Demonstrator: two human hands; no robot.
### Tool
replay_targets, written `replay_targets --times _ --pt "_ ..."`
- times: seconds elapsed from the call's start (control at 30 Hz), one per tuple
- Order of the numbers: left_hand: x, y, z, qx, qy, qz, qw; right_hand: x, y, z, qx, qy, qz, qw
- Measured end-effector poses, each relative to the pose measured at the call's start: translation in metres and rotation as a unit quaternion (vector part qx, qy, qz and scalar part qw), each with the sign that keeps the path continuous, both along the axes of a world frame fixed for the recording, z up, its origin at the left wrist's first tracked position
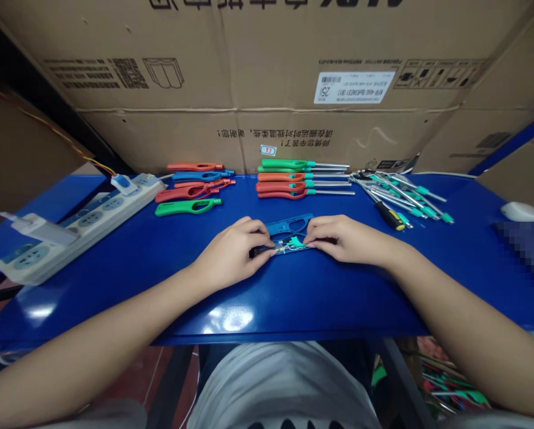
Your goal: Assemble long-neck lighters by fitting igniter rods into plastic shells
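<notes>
In the middle of the blue table, a gas lighter's inner mechanism [282, 248] with a green piece [296, 241] lies between my hands, seemingly in a blue half-shell. My left hand [240, 250] pinches the mechanism's left end, where a dark part shows under the fingers. Thumb and forefinger of my right hand [338, 238] close on its right end, beside the green piece. Just behind it rests another blue lighter handle shell [289, 226], touching or nearly touching my fingers. My fingers hide both ends of the mechanism.
Behind, left to right, lie coloured handle shells [189, 206], several assembled lighters [284, 177] and a pile of metal lighter tubes [405, 193] with a screwdriver [389, 215]. A power strip [92, 220] runs along the left. A cardboard wall [168, 125] closes the back; a white mouse [522, 211] sits right.
</notes>
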State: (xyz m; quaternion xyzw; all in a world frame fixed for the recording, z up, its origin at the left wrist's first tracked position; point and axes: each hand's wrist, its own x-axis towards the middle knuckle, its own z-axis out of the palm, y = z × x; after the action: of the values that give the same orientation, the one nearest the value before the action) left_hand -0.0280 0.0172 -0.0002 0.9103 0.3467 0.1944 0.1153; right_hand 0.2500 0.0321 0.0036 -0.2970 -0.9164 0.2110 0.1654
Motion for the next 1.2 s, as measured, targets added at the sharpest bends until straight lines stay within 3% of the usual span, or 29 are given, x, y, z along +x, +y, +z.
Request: replay_targets --times 0.33,0.87,1.0,1.2 --pt "0.001 0.003 -0.003 -0.021 -0.050 -0.022 0.998 0.002 0.000 0.002 -0.006 -0.034 -0.023 0.999" --pt "-0.002 0.007 -0.003 -0.026 -0.036 -0.031 0.999 0.001 0.001 0.001 -0.008 -0.003 -0.018 1.000" --pt "-0.003 0.008 -0.002 -0.009 -0.017 -0.037 0.999 0.003 0.007 -0.006 0.054 0.072 -0.062 0.994" --pt "-0.003 0.008 -0.003 -0.003 -0.008 -0.045 0.999 0.011 0.018 -0.020 0.064 0.023 -0.101 0.993"
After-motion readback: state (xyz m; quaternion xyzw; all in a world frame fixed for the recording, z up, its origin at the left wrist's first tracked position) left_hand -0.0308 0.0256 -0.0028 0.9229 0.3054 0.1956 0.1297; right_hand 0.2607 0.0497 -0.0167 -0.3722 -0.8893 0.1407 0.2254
